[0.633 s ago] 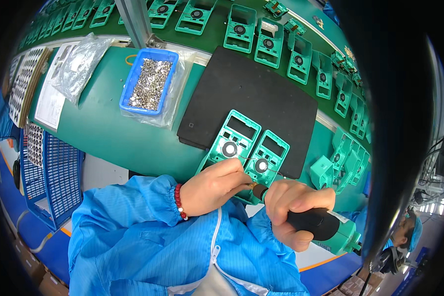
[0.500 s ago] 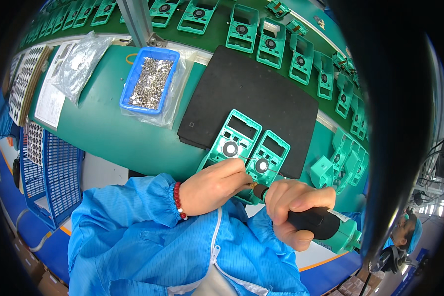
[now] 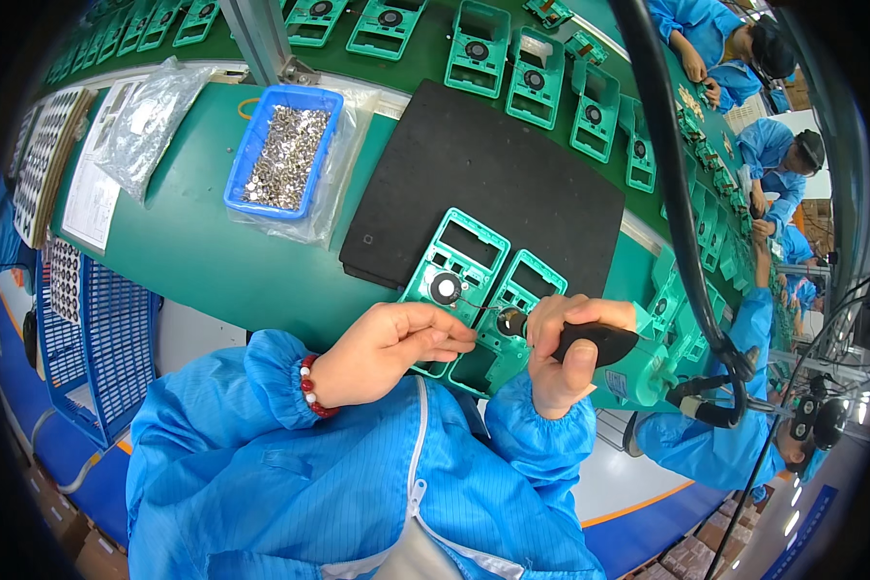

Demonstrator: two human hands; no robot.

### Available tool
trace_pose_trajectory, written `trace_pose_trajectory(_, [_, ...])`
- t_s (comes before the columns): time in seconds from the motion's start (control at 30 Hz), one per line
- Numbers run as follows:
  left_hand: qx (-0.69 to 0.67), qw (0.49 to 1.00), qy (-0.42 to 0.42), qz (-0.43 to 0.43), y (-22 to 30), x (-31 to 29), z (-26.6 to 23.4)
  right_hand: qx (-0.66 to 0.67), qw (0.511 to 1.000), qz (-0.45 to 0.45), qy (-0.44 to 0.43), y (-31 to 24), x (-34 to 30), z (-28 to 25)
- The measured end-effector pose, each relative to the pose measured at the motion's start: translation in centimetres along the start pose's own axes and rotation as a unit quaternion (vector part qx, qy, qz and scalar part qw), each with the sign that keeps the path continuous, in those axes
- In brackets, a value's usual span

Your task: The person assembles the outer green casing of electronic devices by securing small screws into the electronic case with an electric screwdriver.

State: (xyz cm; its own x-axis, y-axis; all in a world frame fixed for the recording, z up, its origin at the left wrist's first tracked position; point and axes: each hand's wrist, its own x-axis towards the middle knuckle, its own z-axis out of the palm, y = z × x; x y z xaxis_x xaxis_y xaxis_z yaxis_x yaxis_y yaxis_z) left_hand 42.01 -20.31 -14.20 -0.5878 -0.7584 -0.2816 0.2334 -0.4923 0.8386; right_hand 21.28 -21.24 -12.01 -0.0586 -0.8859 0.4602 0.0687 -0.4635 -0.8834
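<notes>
My right hand (image 3: 575, 338) is wrapped round an electric screwdriver (image 3: 599, 348) with a black grip and a green rear body. Its front end points down at the round speaker area of the right green plastic housing (image 3: 541, 275), hiding part of it. My left hand (image 3: 377, 353) reaches over the lower part of the left green housing (image 3: 469, 242); its fingers are stretched out, with nothing visible in them. The fingertips lie close to the gap between the two housings. A round black speaker with a white centre (image 3: 446, 288) sits in the left housing, with a thin wire running right.
Under the housings' upper part lies a black mat (image 3: 483, 164). A blue tray of small metal screws (image 3: 285, 150) stands left of it. Rows of green housings (image 3: 478, 48) line the far side. A black cable (image 3: 672, 145) hangs at right. Co-workers (image 3: 773, 159) sit beyond.
The screwdriver has moved up and forward onto the right housing's speaker area. My left hand has drawn away from its tip to the left, and its fingers have straightened.
</notes>
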Motion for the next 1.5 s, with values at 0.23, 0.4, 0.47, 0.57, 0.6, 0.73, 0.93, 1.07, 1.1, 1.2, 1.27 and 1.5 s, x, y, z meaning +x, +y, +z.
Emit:
trace_pose_trajectory(0.23, [0.037, 0.996, -0.039, -0.072, 0.5, -0.7, 0.0, 0.006, 0.999, 0.001, 0.043, 0.4, 0.0, 1.0])
trace_pose_trajectory(0.4, [0.211, 0.976, -0.032, 0.045, 0.6, -0.3, 0.2, 0.013, 0.998, 0.029, 0.049, 0.6, 0.1, 0.9])
trace_pose_trajectory(0.47, [0.278, 0.954, -0.034, 0.106, 0.3, 0.0, 0.3, 0.005, 0.999, 0.029, 0.04, 0.5, 0.1, 1.0])
trace_pose_trajectory(0.57, [0.297, 0.943, -0.033, 0.15, -0.6, 0.4, 0.9, 0.011, 0.999, 0.023, 0.02, 0.7, 0.4, 1.1])
trace_pose_trajectory(0.6, [0.329, 0.922, -0.022, 0.203, -1.0, 0.6, 1.1, 0.019, 1.0, 0.024, 0.002, 0.7, 0.4, 1.1])
trace_pose_trajectory(0.73, [0.492, 0.795, -0.084, 0.346, -1.7, 1.6, 1.0, 0.156, 0.987, 0.034, -0.029, 1.8, 0.2, -0.4])
trace_pose_trajectory(0.93, [0.516, 0.746, -0.184, 0.379, -2.6, 3.4, 2.1, 0.114, 0.991, 0.027, -0.062, 2.2, -0.2, -1.0])
trace_pose_trajectory(1.07, [0.524, 0.752, -0.232, 0.326, -1.7, 3.2, 2.7, 0.092, 0.988, -0.005, -0.121, 2.2, -0.7, -1.6])
trace_pose_trajectory(1.1, [0.529, 0.742, -0.249, 0.328, -1.7, 3.5, 2.7, 0.063, 0.996, 0.014, -0.058, 2.6, -1.1, -1.4])
trace_pose_trajectory(1.2, [0.528, 0.74, -0.177, 0.377, -3.9, 3.9, 2.8, 0.053, 0.993, 0.1, 0.033, 1.7, -0.1, -0.9])
trace_pose_trajectory(1.27, [0.533, 0.751, -0.187, 0.341, -3.9, 4.0, 3.0, -0.003, 0.999, 0.021, 0.044, 0.3, 0.7, 0.9])
trace_pose_trajectory(1.5, [0.476, 0.809, -0.191, 0.287, -3.6, 4.2, 3.6, 0.029, 0.999, 0.011, -0.024, -1.6, 0.9, -0.2])
